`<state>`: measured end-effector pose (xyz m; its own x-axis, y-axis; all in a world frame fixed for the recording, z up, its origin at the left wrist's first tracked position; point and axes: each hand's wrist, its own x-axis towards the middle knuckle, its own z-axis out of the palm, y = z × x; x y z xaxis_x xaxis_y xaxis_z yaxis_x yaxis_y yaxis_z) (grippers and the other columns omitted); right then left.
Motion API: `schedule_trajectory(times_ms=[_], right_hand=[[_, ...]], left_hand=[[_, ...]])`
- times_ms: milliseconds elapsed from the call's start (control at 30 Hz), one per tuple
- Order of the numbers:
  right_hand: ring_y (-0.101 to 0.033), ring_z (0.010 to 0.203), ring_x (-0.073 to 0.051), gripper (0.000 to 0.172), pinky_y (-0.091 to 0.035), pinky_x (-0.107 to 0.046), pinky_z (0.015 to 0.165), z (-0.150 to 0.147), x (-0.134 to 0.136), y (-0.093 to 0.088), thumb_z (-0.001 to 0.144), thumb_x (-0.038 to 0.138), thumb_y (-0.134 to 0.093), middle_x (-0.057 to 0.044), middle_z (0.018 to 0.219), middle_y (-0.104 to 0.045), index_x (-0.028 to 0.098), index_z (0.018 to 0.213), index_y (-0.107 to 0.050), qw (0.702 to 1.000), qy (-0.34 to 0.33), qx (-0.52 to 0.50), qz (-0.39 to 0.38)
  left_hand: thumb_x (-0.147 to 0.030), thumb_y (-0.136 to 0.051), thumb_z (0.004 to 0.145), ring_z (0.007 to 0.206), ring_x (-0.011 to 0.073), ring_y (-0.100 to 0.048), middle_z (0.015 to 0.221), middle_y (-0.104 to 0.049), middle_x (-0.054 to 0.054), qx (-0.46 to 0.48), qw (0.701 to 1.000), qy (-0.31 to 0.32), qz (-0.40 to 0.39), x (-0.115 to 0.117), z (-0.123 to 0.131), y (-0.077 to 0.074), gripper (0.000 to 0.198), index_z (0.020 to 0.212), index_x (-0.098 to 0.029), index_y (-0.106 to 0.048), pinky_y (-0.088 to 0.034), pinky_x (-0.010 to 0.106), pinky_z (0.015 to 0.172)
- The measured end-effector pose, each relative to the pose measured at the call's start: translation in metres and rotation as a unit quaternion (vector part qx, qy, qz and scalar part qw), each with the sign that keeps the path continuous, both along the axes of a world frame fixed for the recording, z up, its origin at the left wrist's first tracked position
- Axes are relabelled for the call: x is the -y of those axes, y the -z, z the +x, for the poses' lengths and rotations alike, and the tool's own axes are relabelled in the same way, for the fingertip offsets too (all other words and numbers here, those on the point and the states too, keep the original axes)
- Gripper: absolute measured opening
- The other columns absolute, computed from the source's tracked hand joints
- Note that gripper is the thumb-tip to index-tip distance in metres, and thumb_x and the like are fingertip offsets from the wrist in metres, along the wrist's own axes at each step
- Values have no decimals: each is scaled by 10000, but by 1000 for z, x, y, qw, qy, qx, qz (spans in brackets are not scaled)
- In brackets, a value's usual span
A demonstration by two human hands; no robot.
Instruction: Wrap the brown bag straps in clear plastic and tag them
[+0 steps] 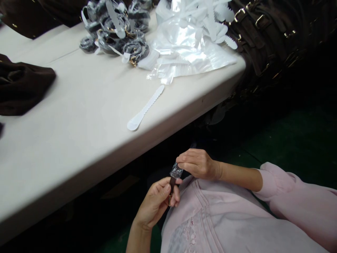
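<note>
Close to my body, below the table edge, I hold a dark brown strap (172, 183) with a gold metal piece at its lower end. My left hand (158, 197) pinches the strap near that metal end between thumb and fingers. Clear plastic wrap (176, 171) covers the strap farther up, and my right hand (198, 163) is closed around this wrapped part. The rest of the strap's length is hidden by my right hand and the dark background. On the table near its front edge lies a single white serrated strip (145, 108) with a rounded end.
The pale table (71, 133) runs diagonally beside me. Plastic-wrapped coiled straps (121, 33) are piled at the back, next to clear plastic bags (184, 49) and more white strips (214, 17). Brown buckled bags (263, 31) stand at right; brown material (26, 84) lies at left.
</note>
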<state>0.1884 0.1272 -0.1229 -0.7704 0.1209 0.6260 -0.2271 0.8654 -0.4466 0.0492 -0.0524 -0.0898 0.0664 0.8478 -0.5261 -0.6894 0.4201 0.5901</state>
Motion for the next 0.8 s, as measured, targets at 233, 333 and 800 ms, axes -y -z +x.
schedule_trajectory(times_ms=[233, 333, 800], right_hand=[[-688, 791, -140, 130, -536, -251, 727, -7, 19, -10, 989, 262, -491, -47, 867, -718, 174, 989, -586, 940, 6, 102, -327], [-653, 645, -109, 196, -518, -209, 608, -15, 34, -21, 980, 346, -515, -4, 740, -675, 168, 1025, -584, 815, -35, 154, -558], [-573, 611, -93, 269, -453, -200, 581, -37, 48, -23, 993, 379, -443, -1, 744, -626, 151, 1036, -579, 768, -33, 190, -611]], left_hand=[[-302, -671, 875, 500, 46, -469, 689, -625, 20, -45, 993, -91, 61, -2, 2, -9, 181, 992, -168, -701, -374, 190, 537], [-277, -742, 816, 537, 51, -487, 672, -583, -17, -46, 975, -203, 81, -13, 8, -20, 206, 999, -198, -688, -430, 174, 557], [-390, -636, 896, 938, 174, -719, 1041, -739, 65, -270, 879, -394, 5, -60, 12, -6, 320, 1155, -205, -605, -567, 283, 844]])
